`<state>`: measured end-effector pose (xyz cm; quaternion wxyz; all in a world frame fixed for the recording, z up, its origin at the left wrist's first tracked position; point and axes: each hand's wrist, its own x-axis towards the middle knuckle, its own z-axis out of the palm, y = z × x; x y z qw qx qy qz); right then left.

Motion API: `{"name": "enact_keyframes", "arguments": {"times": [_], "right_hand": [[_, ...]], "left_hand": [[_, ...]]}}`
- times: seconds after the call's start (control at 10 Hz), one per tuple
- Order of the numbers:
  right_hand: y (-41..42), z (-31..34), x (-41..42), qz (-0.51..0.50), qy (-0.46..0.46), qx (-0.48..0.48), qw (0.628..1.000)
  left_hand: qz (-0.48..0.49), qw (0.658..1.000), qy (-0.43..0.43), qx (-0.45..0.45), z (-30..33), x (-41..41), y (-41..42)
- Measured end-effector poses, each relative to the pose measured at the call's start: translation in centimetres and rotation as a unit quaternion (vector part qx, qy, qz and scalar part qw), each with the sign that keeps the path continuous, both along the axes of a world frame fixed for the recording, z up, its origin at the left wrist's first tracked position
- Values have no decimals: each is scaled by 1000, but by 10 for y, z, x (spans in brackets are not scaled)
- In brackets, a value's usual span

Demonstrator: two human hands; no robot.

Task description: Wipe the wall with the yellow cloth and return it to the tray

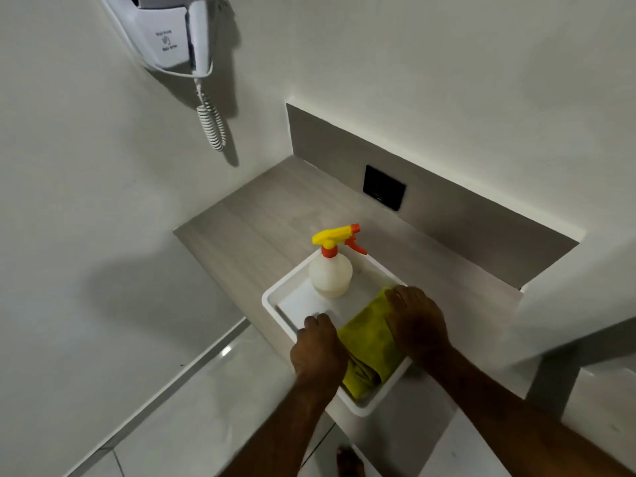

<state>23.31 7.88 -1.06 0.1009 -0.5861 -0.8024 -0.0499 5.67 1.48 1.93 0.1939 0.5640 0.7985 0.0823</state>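
- The yellow cloth (370,342) lies folded in the near right part of the white tray (275,297), which stands on the grey counter (261,215).
- The right hand (418,325) rests palm down on the far right part of the cloth; I cannot tell if its fingers pinch the fabric.
- The left hand (318,349) is curled at the left edge of the cloth, knuckles up; what it holds I cannot tell.
- A spray bottle (330,270) with yellow and orange head stands upright in the far part of the tray, apart from both hands.
- A white hair dryer (172,32) hangs on the wall (86,149) at the upper left, with a coiled cord below it.
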Motion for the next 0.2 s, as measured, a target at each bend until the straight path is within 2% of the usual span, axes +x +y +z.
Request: {"name": "enact_keyframes", "arguments": {"times": [0.1, 0.2], "right_hand": [[11, 22, -11, 54, 24, 69, 996], [34, 57, -41, 68, 99, 184, 976]], "left_hand": [[-18, 997, 63, 40, 15, -25, 12], [-43, 974, 154, 161, 43, -60, 34]]}}
